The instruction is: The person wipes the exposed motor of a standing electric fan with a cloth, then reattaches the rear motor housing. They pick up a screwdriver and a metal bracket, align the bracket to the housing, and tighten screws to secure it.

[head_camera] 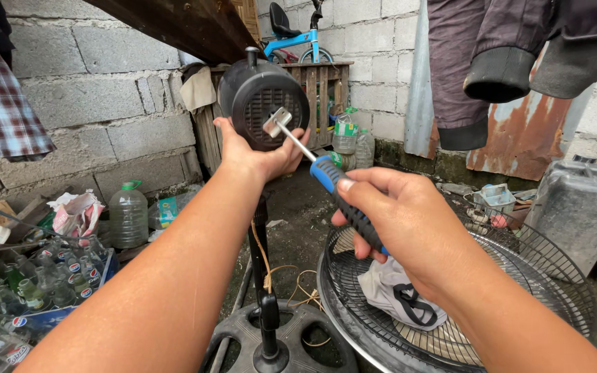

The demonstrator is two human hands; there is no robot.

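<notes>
Standing close by, counting: two bare hands, one screwdriver, one fan motor on one stand, one fan grille on the ground.

Left hand (257, 155) wraps the lower back of the black fan motor (262, 103), fingers closed against its housing, thumb toward the vented rear cover. Motor sits atop a thin black pole (260, 262) rising from a round base (285, 342).

Right hand (399, 221) is clamped around the blue-and-black handle of the screwdriver (326, 176). Shaft runs up and left; its tip meets a small metal piece at the middle of the motor's rear cover. Hands are apart, motor above and beyond both, the tool bridging them.

Wire fan grille (519, 276) lies flat under the right forearm, one pale cloth (395, 293) inside it.

Left side: one crate (50, 321) of many glass bottles, too crowded to count. One large clear plastic jug (128, 215) against the block wall (91, 90). One blue bicycle (297, 34) up on a wooden pallet behind.
</notes>
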